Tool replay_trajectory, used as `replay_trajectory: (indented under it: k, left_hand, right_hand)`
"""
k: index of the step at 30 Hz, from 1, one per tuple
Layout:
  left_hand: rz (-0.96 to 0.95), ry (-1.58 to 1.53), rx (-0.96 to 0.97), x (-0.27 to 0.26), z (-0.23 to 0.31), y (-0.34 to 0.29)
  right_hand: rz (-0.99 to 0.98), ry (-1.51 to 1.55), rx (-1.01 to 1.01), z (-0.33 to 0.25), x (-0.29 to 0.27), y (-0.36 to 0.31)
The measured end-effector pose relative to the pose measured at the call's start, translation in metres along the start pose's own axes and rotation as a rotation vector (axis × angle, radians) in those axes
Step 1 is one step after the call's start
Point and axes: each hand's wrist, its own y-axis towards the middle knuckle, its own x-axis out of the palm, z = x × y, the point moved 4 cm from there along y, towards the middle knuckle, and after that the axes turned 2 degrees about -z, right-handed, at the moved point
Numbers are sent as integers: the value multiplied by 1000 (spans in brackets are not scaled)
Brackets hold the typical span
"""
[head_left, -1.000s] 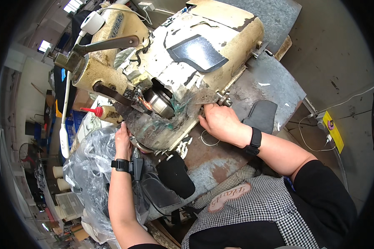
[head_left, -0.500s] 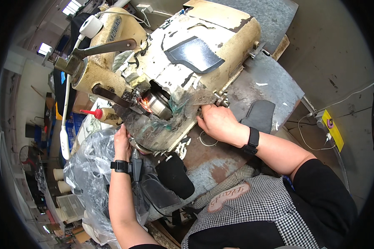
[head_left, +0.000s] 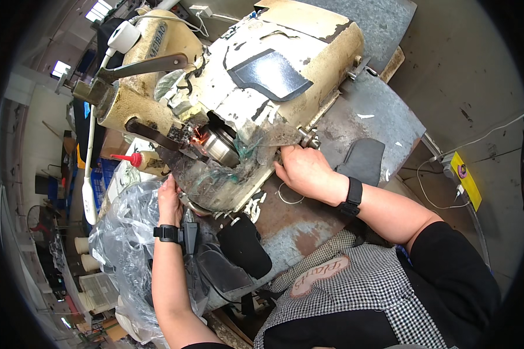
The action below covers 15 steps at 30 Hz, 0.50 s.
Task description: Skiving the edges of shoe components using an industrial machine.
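Note:
A worn cream skiving machine [head_left: 326,52] stands before me on the metal table. Through an opening in its grimy front, the round steel bell knife [head_left: 220,148] shows, with orange sparks beside it. My right hand [head_left: 308,170] is closed at the machine's right front edge, just below a metal knob [head_left: 308,138]; what its fingertips hold is hidden. At the left front corner, my left hand [head_left: 169,202] has its fingers curled against the machine's side, and their grip is out of sight. A dark, shiny cut piece [head_left: 272,75] lies on top of the machine.
A black padded piece [head_left: 244,247] and a dark flat piece [head_left: 364,161] lie on the metal table [head_left: 390,110]. Clear plastic [head_left: 122,232] bunches by my left forearm. A red-tipped bottle [head_left: 148,161] and a white lamp [head_left: 124,36] are at the left.
The sparks beside the bell knife look smaller and dimmer. Both hands stay in the same places, and the whole view has shifted very slightly.

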Motion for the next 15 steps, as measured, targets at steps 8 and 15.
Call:
replay_trajectory:
  k: [8, 15]
  left_hand:
    - [3, -28, -18, -1, 2, -4]
    - [-4, -44, -24, 7, 8, -9]
  right_hand:
    - [28, 13, -18, 3, 5, 1]
    - [-4, 65, 10, 2, 3, 1]
